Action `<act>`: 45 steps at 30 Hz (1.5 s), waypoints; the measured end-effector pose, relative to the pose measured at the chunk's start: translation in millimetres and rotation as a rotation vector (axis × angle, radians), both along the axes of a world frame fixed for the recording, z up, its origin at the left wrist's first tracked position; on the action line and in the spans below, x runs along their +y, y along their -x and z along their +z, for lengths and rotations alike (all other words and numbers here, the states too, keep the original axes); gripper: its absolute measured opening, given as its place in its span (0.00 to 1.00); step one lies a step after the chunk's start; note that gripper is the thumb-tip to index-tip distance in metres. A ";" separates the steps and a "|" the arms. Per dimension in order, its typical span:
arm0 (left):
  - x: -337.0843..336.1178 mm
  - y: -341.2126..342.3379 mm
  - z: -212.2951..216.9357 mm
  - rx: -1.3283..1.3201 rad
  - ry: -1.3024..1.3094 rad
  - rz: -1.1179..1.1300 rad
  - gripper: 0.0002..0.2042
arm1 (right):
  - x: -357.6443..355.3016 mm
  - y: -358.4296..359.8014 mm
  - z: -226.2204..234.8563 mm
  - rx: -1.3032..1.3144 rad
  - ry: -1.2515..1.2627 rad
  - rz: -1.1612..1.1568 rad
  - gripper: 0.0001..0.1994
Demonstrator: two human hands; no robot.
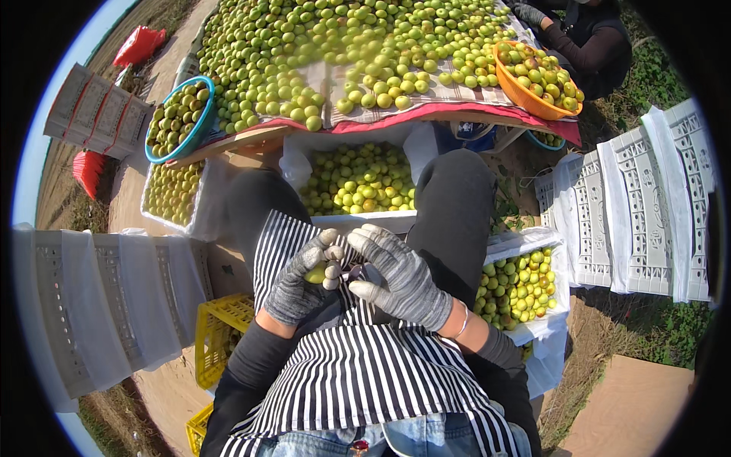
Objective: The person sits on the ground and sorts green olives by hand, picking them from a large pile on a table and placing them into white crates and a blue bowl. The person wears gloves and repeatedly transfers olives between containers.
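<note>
Your left hand [293, 288] grips a green fruit [314, 275] above your striped apron [350, 377]; your right hand [405, 283] curls just beside it, though whether it holds anything I cannot tell. A crate [362, 219] of fruit sits between your knees, before the bench [333, 99].

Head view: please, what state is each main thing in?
Left hand in grey knit glove: gripping round green fruit.
Right hand in grey knit glove: partly curled, grip unclear.
Orange round plastic basket: heaped full.
Left blue round plastic basket: full.
Central white lined crate: holding green fruits.
Grey plastic crates at right: stacked.
</note>
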State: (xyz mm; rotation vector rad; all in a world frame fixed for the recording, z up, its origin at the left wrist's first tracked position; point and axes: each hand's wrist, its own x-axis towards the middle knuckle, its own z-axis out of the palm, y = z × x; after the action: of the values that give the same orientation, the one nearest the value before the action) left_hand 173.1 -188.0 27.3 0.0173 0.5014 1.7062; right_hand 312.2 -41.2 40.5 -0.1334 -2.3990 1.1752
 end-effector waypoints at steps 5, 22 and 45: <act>-166.6 56.2 -24.1 0.517 0.585 0.821 0.13 | 37.7 37.7 -9.3 -0.073 -0.068 -0.275 0.19; -279.6 97.0 -97.1 0.728 1.215 1.278 0.12 | 50.2 -59.7 -32.5 -0.332 -0.581 0.173 0.17; 238.0 171.1 -63.7 1.950 0.906 -0.113 0.25 | 93.6 -66.9 -29.7 -0.015 0.475 -0.731 0.14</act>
State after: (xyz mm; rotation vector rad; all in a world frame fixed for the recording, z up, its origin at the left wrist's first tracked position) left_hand 2.0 49.9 -36.4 1.0686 2.5174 0.6767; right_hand 379.1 52.4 10.8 -1.0637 -1.7595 1.3152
